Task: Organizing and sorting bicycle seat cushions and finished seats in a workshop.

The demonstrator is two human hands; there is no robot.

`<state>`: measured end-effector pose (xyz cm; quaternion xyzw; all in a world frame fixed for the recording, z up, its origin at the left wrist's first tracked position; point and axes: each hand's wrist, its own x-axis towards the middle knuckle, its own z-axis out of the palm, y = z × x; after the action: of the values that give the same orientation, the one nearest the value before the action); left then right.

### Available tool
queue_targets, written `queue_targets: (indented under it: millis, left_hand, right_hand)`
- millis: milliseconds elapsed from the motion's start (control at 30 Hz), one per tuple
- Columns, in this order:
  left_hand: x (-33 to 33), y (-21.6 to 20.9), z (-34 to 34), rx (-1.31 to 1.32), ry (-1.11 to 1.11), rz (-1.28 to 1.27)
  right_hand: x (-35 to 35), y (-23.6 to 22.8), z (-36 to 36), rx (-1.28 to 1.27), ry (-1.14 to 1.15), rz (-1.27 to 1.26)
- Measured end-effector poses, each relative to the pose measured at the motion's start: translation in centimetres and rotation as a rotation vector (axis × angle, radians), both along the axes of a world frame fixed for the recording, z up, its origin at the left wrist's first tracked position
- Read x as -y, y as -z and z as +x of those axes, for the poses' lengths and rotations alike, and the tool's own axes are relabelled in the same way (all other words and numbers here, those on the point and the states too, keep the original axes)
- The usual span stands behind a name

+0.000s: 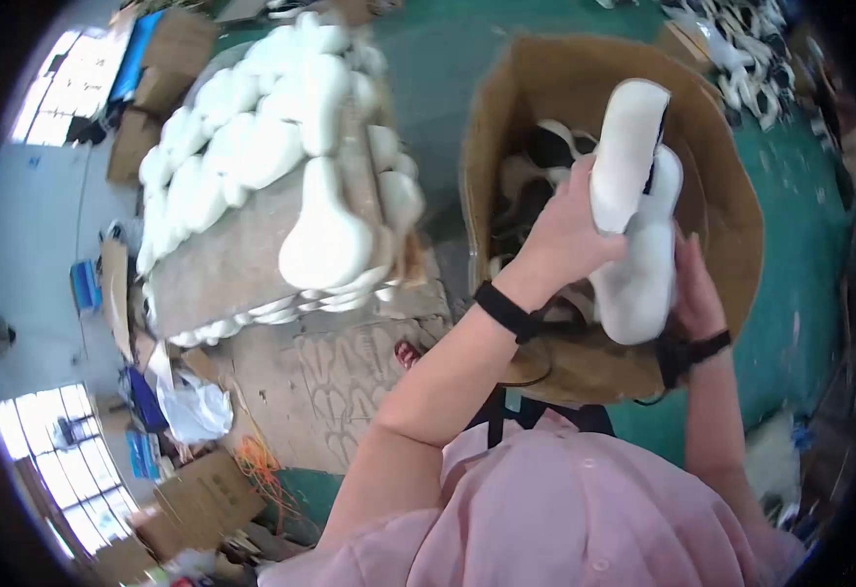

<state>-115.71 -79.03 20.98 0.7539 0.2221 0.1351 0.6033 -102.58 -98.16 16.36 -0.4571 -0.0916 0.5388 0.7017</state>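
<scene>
Both hands are clamped on white shoe soles right over the open cardboard box (731, 205): left hand (570, 230) grips the upper sole (629, 147), right hand (694, 293) cradles the lower sole (643, 279), long axes running away from the person.

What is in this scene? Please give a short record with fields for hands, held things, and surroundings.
left hand: grips a white sole from its left side
right hand: supports a second white sole from the right
position: both soles held together, on end, above the box
box: open brown cardboard, with more pieces inside
bench: to the left, piled with white soles
floor: green
wrists: a black band on each
clothing: pink shirt
</scene>
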Motion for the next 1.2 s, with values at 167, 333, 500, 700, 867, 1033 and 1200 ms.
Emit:
queue_targets:
  millis: [167, 333, 500, 700, 867, 1033, 1200]
  left_hand:
    - [-6.6, -10.3, -13.5, 0.112, -0.281, 0.089]
    - [-15.9, -12.7, -30.9, 0.16, -0.719, 0.01]
    - [-27.0, -6.0, -46.8, 0.371, -1.11, -0.087]
    - [-35.8, 3.5, -66.5, 0.208, -1.418, -0.254]
    - [-37.2, 5.7, -68.2, 0.329, -1.509, -0.303]
    - [-38.2, 0.1, -69.9, 0.208, -1.561, -0.083]
    - [-41.8, -0.6, -75.1, 0.118, -1.341, 0.201]
  right_hand:
    - [-9.4, -11.8, -9.3, 0.229, 0.017, 0.127]
    - [-23.8, -14.0, -25.0, 0.449, -0.115, 0.356]
    - [-40.3, -9.0, -41.0, 0.497, -0.198, 0.252]
    - [-44.4, -2.2, -51.0, 1.126, -0.12, 0.128]
    - [-39.2, 2.3, -49.4, 1.151, -0.12, -0.161]
    - [-38.1, 3.1, -51.1, 1.381, -0.024, -0.299]
    - [-40.8, 5.1, -52.0, 1.573, 0.165, -0.601]
